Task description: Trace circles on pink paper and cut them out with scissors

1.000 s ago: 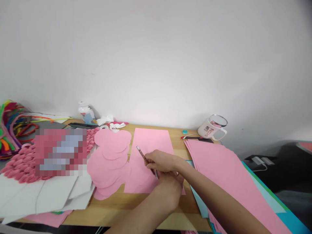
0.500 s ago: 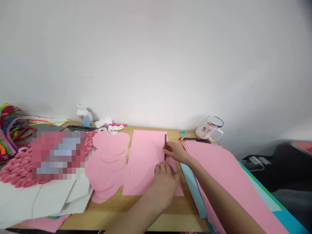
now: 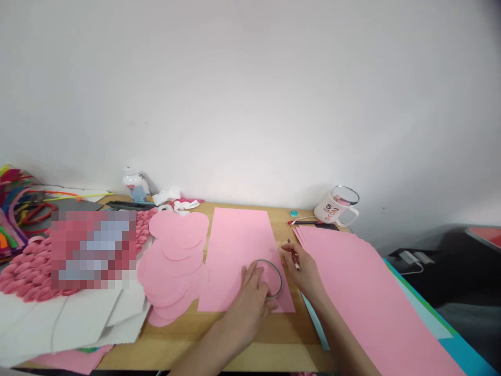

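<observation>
Left hand: the left hand (image 3: 252,295) lies over the lower part of the pink sheet, its fingers spread across the left part of the ring and touching it; whether they grip the rim cannot be told.
Ring: the grey ring (image 3: 279,272) lies flat on the lower right part of the sheet, near the right edge, with pink showing through its centre.
Right hand: the right hand (image 3: 304,269) is just beside the sheet's right edge, its fingers closed around a pencil.
Pencil: the dark pencil (image 3: 296,261) is tilted, its pale end toward the wearer, and is apart from the ring.
Pink sheet: the pink sheet (image 3: 237,240) lies on the wooden worktop (image 3: 172,347), between the two paper piles.
Left pile: rounded pink cut-outs (image 3: 172,261) overlap one another.
Right pile: large pink sheets (image 3: 371,303) lie partly under the right forearm, a light blue sheet (image 3: 317,326) showing at their left edge.
Rear right: a white mug (image 3: 331,208) stands near the wall (image 3: 250,104).
Rear left: a white bottle (image 3: 136,186) stands beside crumpled tissue (image 3: 166,196).
</observation>
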